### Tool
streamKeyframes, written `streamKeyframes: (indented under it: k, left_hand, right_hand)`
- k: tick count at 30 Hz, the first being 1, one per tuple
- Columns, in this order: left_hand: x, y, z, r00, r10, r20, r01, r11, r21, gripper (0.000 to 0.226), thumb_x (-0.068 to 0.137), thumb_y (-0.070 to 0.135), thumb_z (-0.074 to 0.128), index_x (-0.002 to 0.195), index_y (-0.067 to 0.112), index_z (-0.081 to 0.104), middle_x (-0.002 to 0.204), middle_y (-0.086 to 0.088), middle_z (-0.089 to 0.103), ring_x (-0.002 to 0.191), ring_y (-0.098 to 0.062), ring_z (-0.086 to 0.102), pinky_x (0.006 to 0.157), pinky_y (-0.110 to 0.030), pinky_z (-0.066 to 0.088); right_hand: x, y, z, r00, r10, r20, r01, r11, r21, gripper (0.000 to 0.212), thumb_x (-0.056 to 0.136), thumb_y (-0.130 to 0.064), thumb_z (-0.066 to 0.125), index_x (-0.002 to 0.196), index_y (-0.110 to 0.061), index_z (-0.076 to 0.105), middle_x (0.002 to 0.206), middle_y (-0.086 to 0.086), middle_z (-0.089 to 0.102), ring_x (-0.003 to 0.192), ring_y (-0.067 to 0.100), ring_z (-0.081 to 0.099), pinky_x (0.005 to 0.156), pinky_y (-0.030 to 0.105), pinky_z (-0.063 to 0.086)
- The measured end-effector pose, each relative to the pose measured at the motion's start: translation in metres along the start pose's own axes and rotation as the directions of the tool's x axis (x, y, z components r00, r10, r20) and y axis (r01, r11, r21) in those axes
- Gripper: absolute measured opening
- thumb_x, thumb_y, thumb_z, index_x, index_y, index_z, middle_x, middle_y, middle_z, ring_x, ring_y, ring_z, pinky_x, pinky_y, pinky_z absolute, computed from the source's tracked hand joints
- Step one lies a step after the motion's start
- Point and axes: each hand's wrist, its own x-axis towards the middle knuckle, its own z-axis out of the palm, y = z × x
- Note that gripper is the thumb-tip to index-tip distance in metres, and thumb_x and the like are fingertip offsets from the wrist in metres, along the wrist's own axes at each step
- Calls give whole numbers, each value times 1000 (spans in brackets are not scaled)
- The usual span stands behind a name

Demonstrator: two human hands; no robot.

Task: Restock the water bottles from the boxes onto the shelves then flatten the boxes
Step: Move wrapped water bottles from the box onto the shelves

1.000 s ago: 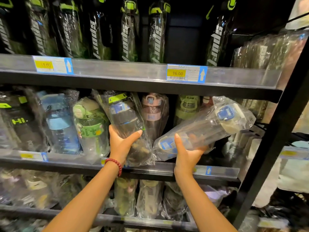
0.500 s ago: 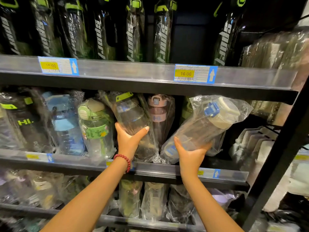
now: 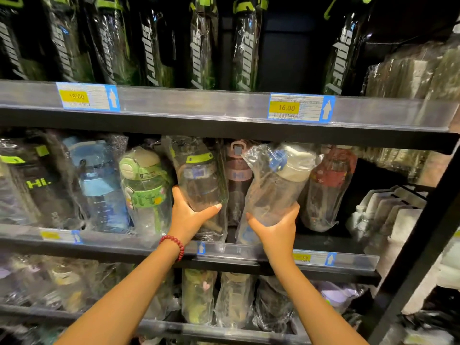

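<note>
Since a second ago, the beige-capped bottle (image 3: 276,185) has swung from nearly lying flat to almost upright, its base now down at the front edge of the middle shelf (image 3: 348,263). Right hand (image 3: 276,229) cups its lower end, fingers curled round the crinkled wrap. Left hand (image 3: 191,215) holds the green-tabbed bottle (image 3: 201,180), which stays tilted aside, leaving a gap.

Risks, as I judge them: slick plastic could slide in either grip, and the incoming bottle could catch the pink-lidded bottle (image 3: 237,170) behind or nudge the red bottle (image 3: 328,185) just beside it, toppling the row.
</note>
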Motion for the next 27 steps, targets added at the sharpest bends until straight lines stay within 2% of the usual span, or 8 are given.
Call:
streamKeyframes:
  k: [1,3,6,8,11,17,23,27]
  left_hand:
    - [0,2,0,1000,26,3,-26,999,30,93,67,18,84,137,11,23,125,10,39,119,-7,40,90,-14,33]
    - [0,1,-2,998,59,25,-61,994,85,78,66,16,85,120,19,28,111,11,43,109,-8,45,85,-14,34]
    - [1,-6,-6,995,82,62,-90,985,149,78,63,20,87,116,19,30,114,4,48,105,-10,49,88,-20,40]
    - [0,-7,-6,993,86,75,-98,980,172,78,62,19,87,115,19,30,112,4,48,103,-8,50,86,-17,40]
    - [-1,-8,-6,993,106,44,-112,978,174,80,61,19,88,115,17,29,113,3,47,103,-10,50,86,-18,39]
    - [-5,-8,-7,995,89,-50,-81,986,147,87,62,15,87,126,7,29,113,2,45,103,-10,47,84,-16,37]
    - [-6,-6,-8,996,76,-35,-70,985,155,90,63,18,87,130,8,27,116,4,42,106,-9,45,87,-18,36]
    - [-6,-7,-11,998,66,0,-65,985,161,96,61,23,87,133,8,25,122,2,42,111,-10,44,91,-21,36]
  right_hand:
    - [2,-1,2,1000,0,19,0,1000,-10,87,64,-17,86,132,-7,33,119,-2,48,106,12,50,83,13,36]
    - [5,-2,5,999,5,47,-3,999,-33,86,65,-20,86,132,-8,33,121,0,47,109,14,49,86,17,37]
    - [8,-1,9,998,-6,63,11,997,-72,81,64,-24,86,125,-9,35,119,2,49,109,19,52,88,24,40]
    - [9,0,10,998,-5,66,11,996,-87,77,63,-25,86,120,-9,37,119,6,52,107,22,54,89,29,44]
    - [10,-1,14,997,-8,77,17,994,-112,75,63,-27,86,118,-10,38,117,8,53,104,22,54,85,29,45]
    - [5,-5,26,997,-13,71,23,990,-143,65,64,-30,86,104,-15,37,106,3,51,94,17,53,74,18,37]
    - [3,-2,32,994,-53,94,68,985,-159,65,63,-34,86,101,-15,37,106,3,49,98,20,51,77,24,41]
    - [6,-3,22,974,12,226,24,988,-155,70,61,-34,87,104,-15,35,109,4,47,101,20,50,83,29,44]
